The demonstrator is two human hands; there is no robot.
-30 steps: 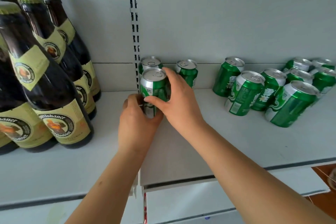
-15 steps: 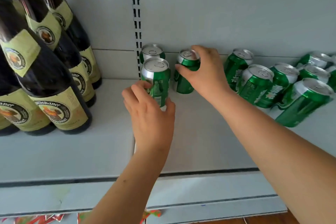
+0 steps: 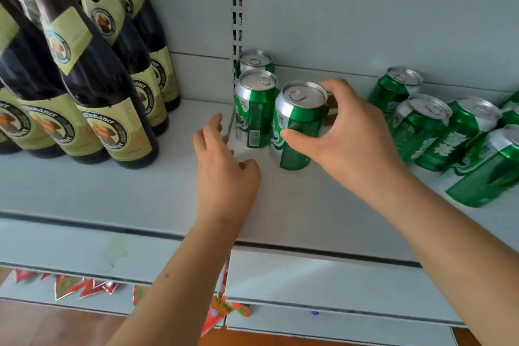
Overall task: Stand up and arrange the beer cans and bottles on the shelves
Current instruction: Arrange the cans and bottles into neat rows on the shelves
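Note:
My right hand [image 3: 348, 137] grips an upright green beer can [image 3: 295, 132] by its sides, thumb on the front, fingers behind. This can stands just right of a second green can [image 3: 254, 112], with a third can [image 3: 255, 60] behind that one at the back wall. My left hand [image 3: 224, 174] hovers low over the shelf [image 3: 295, 205], in front and left of the cans, fingers loosely bent and holding nothing. Several more green cans [image 3: 438, 132] stand in a group at the right. Dark beer bottles [image 3: 106, 109] with yellow labels stand at the left.
A slotted metal upright [image 3: 236, 8] divides the two shelf bays at the back. Below the shelf edge hang red and green paper flags [image 3: 84, 286]. A lower shelf front [image 3: 323, 275] and brown floor show underneath.
My right hand has pulled the back can forward and set it beside the front can. My left hand has let go of the front can and drawn back toward the shelf edge.

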